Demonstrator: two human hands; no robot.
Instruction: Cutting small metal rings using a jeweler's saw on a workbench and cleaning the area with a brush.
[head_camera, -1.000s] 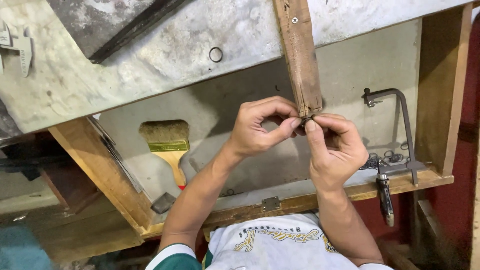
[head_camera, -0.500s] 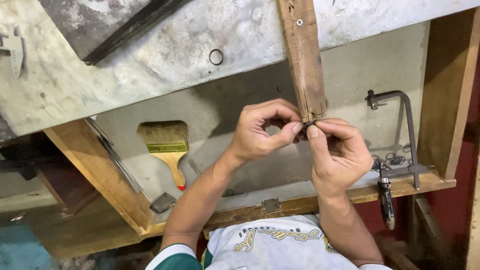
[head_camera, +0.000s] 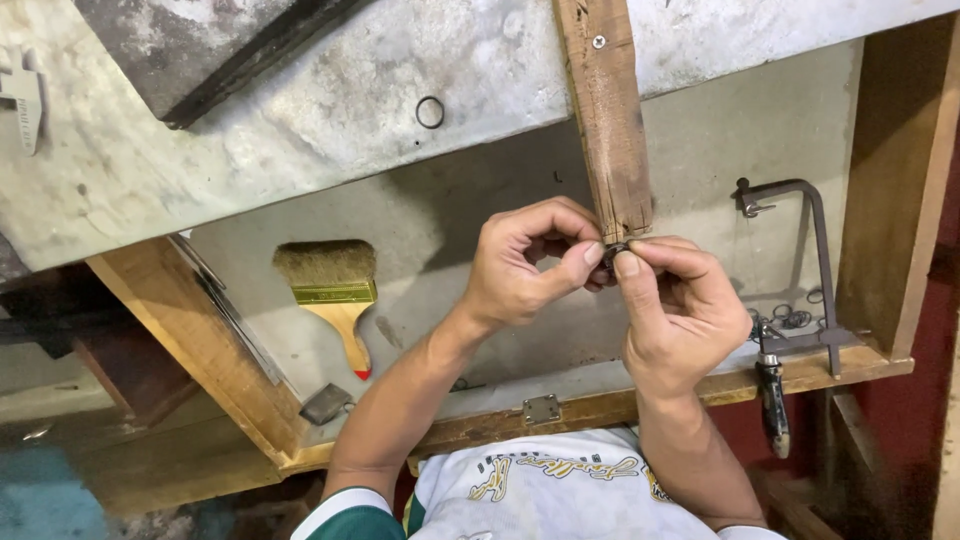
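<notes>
Grey, dusty workbench (head_camera: 300, 130) above, with a wooden peg (head_camera: 605, 110) screwed on and jutting toward the body. Small dark ring (head_camera: 429, 112) lying on the bench top, just left of the peg. Below, a wood-framed tray (head_camera: 690, 150) with a pale floor, holding a paintbrush (head_camera: 335, 290) at left and a jeweller's saw (head_camera: 790, 270) at right, with tiny rings (head_camera: 795, 318) beside the saw.

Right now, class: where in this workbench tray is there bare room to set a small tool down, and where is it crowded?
Free: the grey tray floor between the paintbrush and the left hand. Crowded: the right corner, where the saw frame and small rings lie beside the right hand.
</notes>
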